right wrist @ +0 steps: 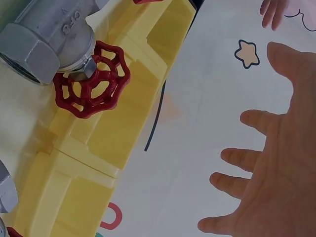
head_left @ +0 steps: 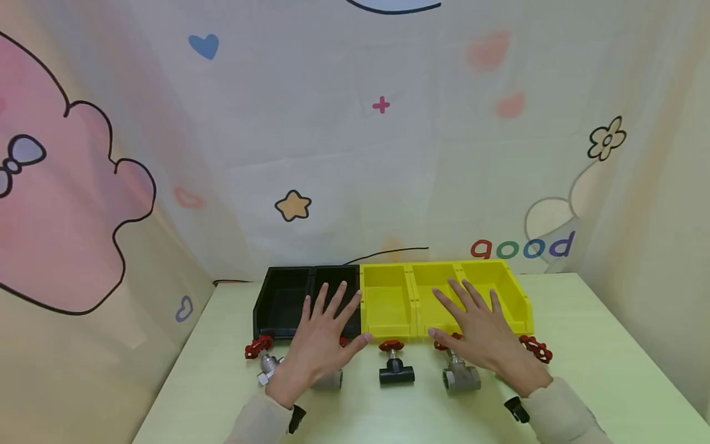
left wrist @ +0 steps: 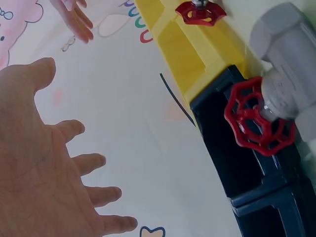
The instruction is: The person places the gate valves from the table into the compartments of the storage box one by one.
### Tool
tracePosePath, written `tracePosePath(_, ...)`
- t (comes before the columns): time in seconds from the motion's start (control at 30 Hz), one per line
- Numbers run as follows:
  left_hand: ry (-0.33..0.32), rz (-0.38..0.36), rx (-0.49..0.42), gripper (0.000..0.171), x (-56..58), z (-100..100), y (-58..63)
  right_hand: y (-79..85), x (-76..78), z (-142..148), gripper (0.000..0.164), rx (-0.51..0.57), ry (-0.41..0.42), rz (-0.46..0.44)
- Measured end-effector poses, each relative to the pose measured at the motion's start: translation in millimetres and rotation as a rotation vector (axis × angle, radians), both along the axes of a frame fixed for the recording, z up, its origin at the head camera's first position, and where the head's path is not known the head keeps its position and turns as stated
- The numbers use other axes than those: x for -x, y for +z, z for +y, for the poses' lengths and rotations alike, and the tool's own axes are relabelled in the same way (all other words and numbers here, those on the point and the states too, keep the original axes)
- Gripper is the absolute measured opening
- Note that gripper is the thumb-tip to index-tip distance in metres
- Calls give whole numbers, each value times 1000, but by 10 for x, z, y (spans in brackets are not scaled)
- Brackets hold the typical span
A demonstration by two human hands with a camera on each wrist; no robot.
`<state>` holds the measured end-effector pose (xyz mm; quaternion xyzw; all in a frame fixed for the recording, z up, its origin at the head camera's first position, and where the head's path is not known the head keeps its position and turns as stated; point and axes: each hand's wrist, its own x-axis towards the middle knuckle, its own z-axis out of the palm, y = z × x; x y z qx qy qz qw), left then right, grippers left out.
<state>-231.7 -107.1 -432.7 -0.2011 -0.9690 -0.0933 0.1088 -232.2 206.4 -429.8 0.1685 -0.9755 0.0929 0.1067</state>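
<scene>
Palm down and fingers spread, my left hand [head_left: 317, 342] hovers over the row of valves, its fingertips overlapping the black bins in the head view. My right hand [head_left: 481, 330] is held the same way on the other side, its fingers over the yellow bins. Neither hand grips anything. Between them stands a black valve [head_left: 396, 373] with a red handwheel. A grey metal valve [left wrist: 289, 66] lies below my left hand, partly hidden in the head view. Another grey metal valve [right wrist: 54, 37] is below my right hand. At the left end is a smaller silvery valve [head_left: 269, 365].
Two black bins [head_left: 283, 333] and three yellow bins [head_left: 388, 331] stand side by side at the back of the pale table [head_left: 194, 382]. A red handwheel [head_left: 535, 349] shows at the right end of the row. A printed curtain [head_left: 355, 154] hangs behind the bins.
</scene>
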Motion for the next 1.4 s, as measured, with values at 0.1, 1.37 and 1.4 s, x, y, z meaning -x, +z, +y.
tracePosePath(0.1,11,16,-9,78,24,-39,-4,9,-4,25,78,-1,3,8)
tracePosePath(1.37,218,-114,-155,80,472,-1165,-279,-174,-276,538,79,-40,-47,5)
tracePosePath(1.4,219,-129,-165,80,484,-1193,-295,-182,-284,550,79,-42,-47,6)
